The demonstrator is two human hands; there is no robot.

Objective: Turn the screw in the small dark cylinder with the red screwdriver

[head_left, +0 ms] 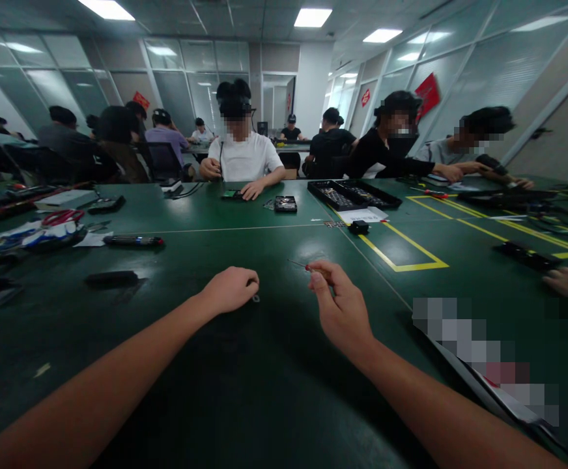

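One screwdriver (299, 265), seemingly, two bare hands (343, 306)

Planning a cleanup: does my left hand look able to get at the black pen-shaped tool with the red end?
Probably yes: bare green tabletop lies between the left hand and the pen-shaped tool, though the curled fingers may hold something.

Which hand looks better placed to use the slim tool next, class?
The right, I judge: the right hand holds the slim tool with its thin shaft exposed, while the left hand is curled, apart from it.
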